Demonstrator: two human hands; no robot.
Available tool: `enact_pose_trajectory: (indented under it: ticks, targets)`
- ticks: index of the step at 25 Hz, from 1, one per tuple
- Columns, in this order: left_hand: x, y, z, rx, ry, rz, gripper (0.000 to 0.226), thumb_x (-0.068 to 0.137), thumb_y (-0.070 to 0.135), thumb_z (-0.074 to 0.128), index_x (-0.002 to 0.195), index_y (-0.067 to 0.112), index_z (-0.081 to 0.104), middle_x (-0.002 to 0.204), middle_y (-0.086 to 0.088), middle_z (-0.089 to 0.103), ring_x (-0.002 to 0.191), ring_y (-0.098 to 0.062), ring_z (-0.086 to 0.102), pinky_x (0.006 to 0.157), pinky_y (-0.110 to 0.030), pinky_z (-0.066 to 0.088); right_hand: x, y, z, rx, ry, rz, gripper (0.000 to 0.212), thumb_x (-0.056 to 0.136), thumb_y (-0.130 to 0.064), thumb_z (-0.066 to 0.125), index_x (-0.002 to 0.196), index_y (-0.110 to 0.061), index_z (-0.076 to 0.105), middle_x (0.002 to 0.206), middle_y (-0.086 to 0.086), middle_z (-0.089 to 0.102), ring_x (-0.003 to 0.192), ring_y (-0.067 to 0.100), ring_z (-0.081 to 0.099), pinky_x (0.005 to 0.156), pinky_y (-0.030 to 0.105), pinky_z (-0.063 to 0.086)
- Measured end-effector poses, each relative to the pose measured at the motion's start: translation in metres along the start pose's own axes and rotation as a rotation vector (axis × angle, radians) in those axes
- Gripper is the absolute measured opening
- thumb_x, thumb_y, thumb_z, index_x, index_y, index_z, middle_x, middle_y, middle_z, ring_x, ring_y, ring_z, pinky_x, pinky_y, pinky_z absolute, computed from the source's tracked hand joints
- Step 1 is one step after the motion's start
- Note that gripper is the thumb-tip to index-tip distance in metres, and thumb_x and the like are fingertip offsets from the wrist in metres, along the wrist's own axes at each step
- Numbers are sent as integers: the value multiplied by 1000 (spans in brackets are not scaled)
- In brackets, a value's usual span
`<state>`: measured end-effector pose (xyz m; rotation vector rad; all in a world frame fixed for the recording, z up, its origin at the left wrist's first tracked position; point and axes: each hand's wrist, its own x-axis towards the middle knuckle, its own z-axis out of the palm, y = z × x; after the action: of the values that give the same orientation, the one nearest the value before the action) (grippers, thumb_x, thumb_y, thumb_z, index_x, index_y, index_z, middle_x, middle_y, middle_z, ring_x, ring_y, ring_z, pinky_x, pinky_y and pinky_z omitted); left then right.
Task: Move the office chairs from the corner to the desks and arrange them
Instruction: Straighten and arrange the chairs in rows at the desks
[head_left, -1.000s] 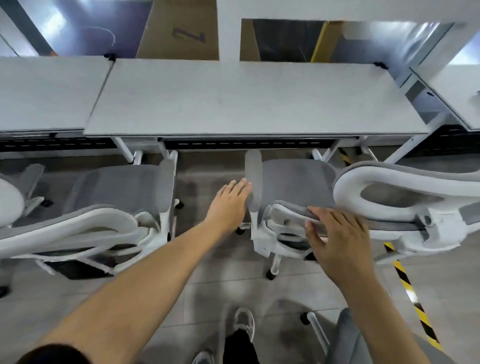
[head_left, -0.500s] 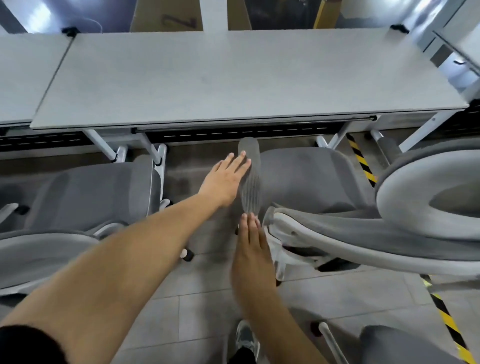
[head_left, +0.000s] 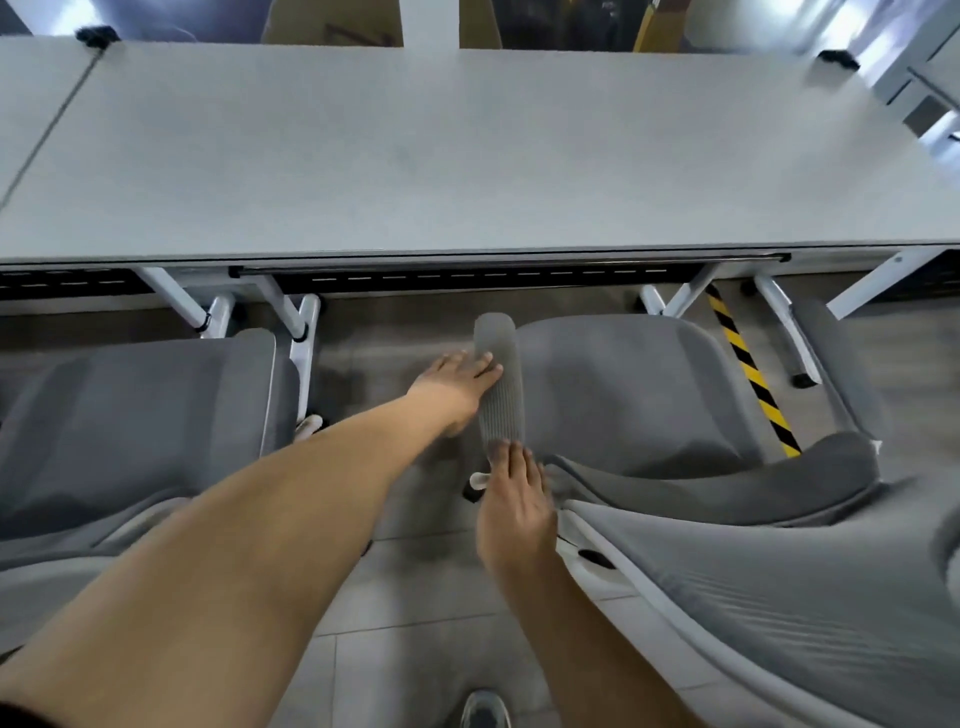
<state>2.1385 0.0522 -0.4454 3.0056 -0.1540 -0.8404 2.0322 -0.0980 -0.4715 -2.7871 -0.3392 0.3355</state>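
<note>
A grey office chair (head_left: 623, 395) with a white frame stands at the long white desk (head_left: 467, 156), its seat just short of the desk's front edge. Its grey mesh backrest (head_left: 753, 499) leans toward me at the lower right. My left hand (head_left: 457, 387) lies with straight fingers across the chair's ribbed grey left armrest (head_left: 501, 415); its thumb is hidden. My right hand (head_left: 514, 512) reaches forward with its fingertips touching the armrest's near end. A second grey chair (head_left: 140, 415) stands at the desk to the left.
White desk legs (head_left: 301, 322) stand between the two chairs. Yellow-and-black hazard tape (head_left: 748, 374) runs across the tiled floor right of the chair. Another chair's armrest (head_left: 802, 343) shows at far right. My shoe (head_left: 483, 712) is at the bottom edge.
My right hand left the chair's backrest and came forward to the near end of the armrest. My left hand slid onto the armrest. The view moved closer to the desk.
</note>
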Motion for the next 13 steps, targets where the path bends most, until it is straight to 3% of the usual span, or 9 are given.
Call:
enact_pose_trajectory:
  ticks: [2,4,6,11,13]
  targets:
    - [-5,-1,-5,1,-9,7,69,99,7,36,158,29,8,167,3,-1,153,-29,2,124,-44,5,4,4,0,-15,49,2,59,81,-2,64,139,-1,54,138,20,59,131,33,56,113,46,39]
    - [-23,0,-14,-20,29,8,63,100,12,37,156,30,17,166,1,8,152,-30,9,122,-46,14,1,-2,-8,-31,52,-39,61,78,-4,68,138,-2,55,137,17,60,130,32,56,113,46,40]
    - [-55,3,-22,-80,150,-8,57,100,14,37,154,29,25,164,0,20,149,-29,18,118,-47,23,-6,-12,-29,-26,62,-108,63,81,-6,67,142,-4,51,143,16,56,135,31,51,117,44,34]
    - [-177,9,-39,-337,406,-96,49,99,16,40,147,26,40,159,2,33,147,-26,26,115,-46,26,-51,-44,-103,-63,56,-225,67,96,-10,51,157,-10,25,164,11,26,153,25,21,127,36,7]
    - [-227,20,-50,-379,482,-100,47,99,18,43,145,26,43,157,3,37,145,-26,29,114,-46,27,-75,-53,-138,-60,102,-269,67,97,-10,51,158,-13,23,165,8,24,154,23,17,125,34,1]
